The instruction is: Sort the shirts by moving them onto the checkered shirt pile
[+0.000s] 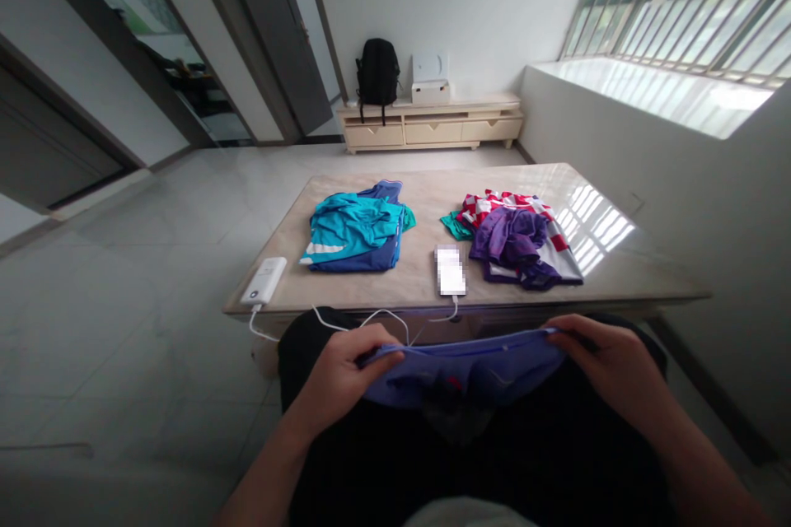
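The surface [426,284] carries two heaps of clothing: a teal and blue pile [355,232] at left-centre and a purple and red-checked pile [522,237] at right, well apart from each other. Between them lies a blurred phone [449,269], and a white power bank [264,280] sits at the near left edge, both trailing white cables.

The garment in hand is a blue-violet cloth [470,370], held below the near edge of the surface, over the lap. The left hand [346,375] has its fingers clamped on the left end of the cloth's top hem; the right hand [609,366] has its fingers closed on the right end, the hem stretched between them.

Judgement: the step appears to be the opening spread of one garment. The next move calls for keeping the hem level and lifting the cloth clear of the cables.

Hidden: the lower part of the cloth merges with dark clothing beneath, so its type cannot be told.
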A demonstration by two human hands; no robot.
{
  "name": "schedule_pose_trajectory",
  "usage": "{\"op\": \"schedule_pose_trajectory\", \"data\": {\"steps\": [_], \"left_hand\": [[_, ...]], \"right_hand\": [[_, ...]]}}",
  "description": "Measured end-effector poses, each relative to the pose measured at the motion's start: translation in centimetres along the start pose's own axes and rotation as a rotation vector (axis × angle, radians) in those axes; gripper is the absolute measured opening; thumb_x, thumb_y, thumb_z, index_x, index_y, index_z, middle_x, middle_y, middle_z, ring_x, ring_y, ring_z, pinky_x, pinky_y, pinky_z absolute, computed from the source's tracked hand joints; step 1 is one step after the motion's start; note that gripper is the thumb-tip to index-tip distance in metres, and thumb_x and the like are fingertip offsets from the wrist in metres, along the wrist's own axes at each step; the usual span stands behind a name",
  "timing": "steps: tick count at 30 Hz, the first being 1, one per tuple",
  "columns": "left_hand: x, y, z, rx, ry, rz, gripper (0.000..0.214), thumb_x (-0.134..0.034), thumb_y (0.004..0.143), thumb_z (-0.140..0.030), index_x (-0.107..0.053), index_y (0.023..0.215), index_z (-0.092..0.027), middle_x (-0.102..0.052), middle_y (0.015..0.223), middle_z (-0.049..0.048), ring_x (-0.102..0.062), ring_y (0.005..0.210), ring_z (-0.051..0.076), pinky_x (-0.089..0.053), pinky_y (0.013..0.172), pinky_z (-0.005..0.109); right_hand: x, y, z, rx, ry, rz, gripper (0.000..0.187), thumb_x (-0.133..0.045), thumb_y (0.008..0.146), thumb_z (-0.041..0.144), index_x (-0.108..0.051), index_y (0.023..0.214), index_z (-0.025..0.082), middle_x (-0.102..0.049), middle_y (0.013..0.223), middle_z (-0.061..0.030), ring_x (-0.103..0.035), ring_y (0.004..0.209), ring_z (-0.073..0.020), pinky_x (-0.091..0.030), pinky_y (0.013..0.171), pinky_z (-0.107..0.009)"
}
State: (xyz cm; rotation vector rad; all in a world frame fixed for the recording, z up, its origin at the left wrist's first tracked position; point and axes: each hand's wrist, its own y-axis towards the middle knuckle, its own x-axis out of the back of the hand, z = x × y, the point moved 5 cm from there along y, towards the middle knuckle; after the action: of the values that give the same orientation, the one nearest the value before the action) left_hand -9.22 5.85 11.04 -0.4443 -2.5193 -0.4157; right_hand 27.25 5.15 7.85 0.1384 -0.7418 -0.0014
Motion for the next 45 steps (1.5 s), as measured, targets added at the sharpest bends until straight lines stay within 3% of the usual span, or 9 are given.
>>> {"op": "schedule_pose_trajectory", "data": {"steps": [5, 13, 17, 22, 26, 29, 34, 39, 45], "left_hand": [[0.0, 0.5, 1.0, 0.102, -0.053, 0.015, 0.021, -0.06, 0.102, -0.034, -0.075, 0.1, -0.021, -0.075, 0.096, 0.0017, -0.07, 0.091, 0.017, -0.051, 0.084, 0.024], [0.2, 0.4, 0.8, -0.016, 0.083, -0.073, 0.017, -0.061, 0.101, -0.023, -0.076, 0.106, -0.024, -0.077, 0.105, 0.0022, -0.071, 0.101, 0.017, -0.052, 0.094, 0.025], [0.1, 0.4, 1.2, -0.014, 0.049, -0.137, 0.011, -0.069, 0.096, -0.023, -0.079, 0.099, -0.024, -0.08, 0.101, 0.0018, -0.074, 0.097, 0.018, -0.054, 0.093, 0.025], [-0.6, 0.2, 2.4, 0.136, -0.069, -0.144, 0.011, -0.072, 0.092, -0.027, -0.08, 0.098, -0.023, -0.082, 0.099, 0.0016, -0.076, 0.095, 0.02, -0.055, 0.092, 0.027], [-1.1, 0.3, 3.0, 0.233, -0.184, -0.163, 0.013, -0.075, 0.088, -0.031, -0.078, 0.095, -0.02, -0.079, 0.091, 0.0018, -0.073, 0.086, 0.019, -0.056, 0.082, 0.026], [-1.4, 0.5, 3.4, 0.284, -0.342, -0.155, 0.018, -0.081, 0.082, -0.031, -0.074, 0.093, -0.018, -0.077, 0.088, 0.0016, -0.071, 0.081, 0.017, -0.055, 0.075, 0.023], [-1.1, 0.6, 4.1, 0.323, -0.443, -0.2, 0.027, -0.087, 0.074, -0.028, -0.073, 0.092, -0.016, -0.077, 0.087, 0.0028, -0.072, 0.081, 0.017, -0.057, 0.076, 0.024], [-0.9, 0.5, 4.2, 0.296, -0.369, -0.205, 0.026, -0.083, 0.08, -0.032, -0.076, 0.099, -0.016, -0.081, 0.096, 0.0063, -0.075, 0.091, 0.022, -0.06, 0.087, 0.031], [-1.5, 0.3, 3.5, 0.261, -0.301, -0.11, 0.021, -0.072, 0.092, -0.032, -0.076, 0.106, -0.018, -0.079, 0.104, 0.0058, -0.074, 0.096, 0.021, -0.058, 0.093, 0.032]], "right_hand": [[-0.1, 0.3, -0.2, -0.017, 0.033, 0.017, 0.027, -0.062, 0.093, 0.047, -0.078, 0.099, 0.026, -0.08, 0.093, -0.0025, -0.075, 0.085, -0.0242, -0.056, 0.079, -0.03], [-0.5, 0.6, -0.1, 0.041, 0.14, 0.213, 0.025, -0.064, 0.095, 0.044, -0.076, 0.11, 0.028, -0.077, 0.109, -0.0031, -0.071, 0.101, -0.0238, -0.053, 0.091, -0.031], [-0.7, 0.6, -0.4, -0.014, 0.102, 0.15, 0.026, -0.064, 0.095, 0.047, -0.077, 0.104, 0.026, -0.078, 0.102, -0.0035, -0.071, 0.096, -0.0254, -0.053, 0.089, -0.034], [-1.6, 0.3, -0.7, -0.053, 0.136, 0.078, 0.032, -0.063, 0.094, 0.052, -0.075, 0.105, 0.024, -0.077, 0.097, -0.0042, -0.071, 0.091, -0.0252, -0.054, 0.085, -0.034], [-2.3, 0.2, -1.2, -0.069, 0.249, 0.046, 0.036, -0.06, 0.096, 0.055, -0.072, 0.108, 0.022, -0.073, 0.091, -0.0042, -0.066, 0.08, -0.0204, -0.053, 0.07, -0.028], [-2.8, 0.3, -1.5, -0.08, 0.398, 0.13, 0.04, -0.066, 0.093, 0.057, -0.073, 0.111, 0.021, -0.075, 0.094, -0.0059, -0.067, 0.079, -0.0195, -0.054, 0.066, -0.026], [-2.9, 0.2, -1.4, -0.095, 0.495, 0.327, 0.051, -0.086, 0.076, 0.05, -0.076, 0.116, 0.021, -0.078, 0.108, -0.0102, -0.072, 0.096, -0.0276, -0.06, 0.083, -0.034], [-2.4, 0.4, -0.8, -0.062, 0.364, 0.272, 0.036, -0.081, 0.082, 0.05, -0.077, 0.099, 0.018, -0.075, 0.095, -0.0081, -0.068, 0.09, -0.0252, -0.057, 0.082, -0.034], [-2.1, 0.6, 0.2, -0.007, 0.241, 0.146, 0.027, -0.073, 0.088, 0.047, -0.074, 0.086, 0.02, -0.071, 0.084, -0.0038, -0.065, 0.08, -0.021, -0.053, 0.075, -0.029]]}}
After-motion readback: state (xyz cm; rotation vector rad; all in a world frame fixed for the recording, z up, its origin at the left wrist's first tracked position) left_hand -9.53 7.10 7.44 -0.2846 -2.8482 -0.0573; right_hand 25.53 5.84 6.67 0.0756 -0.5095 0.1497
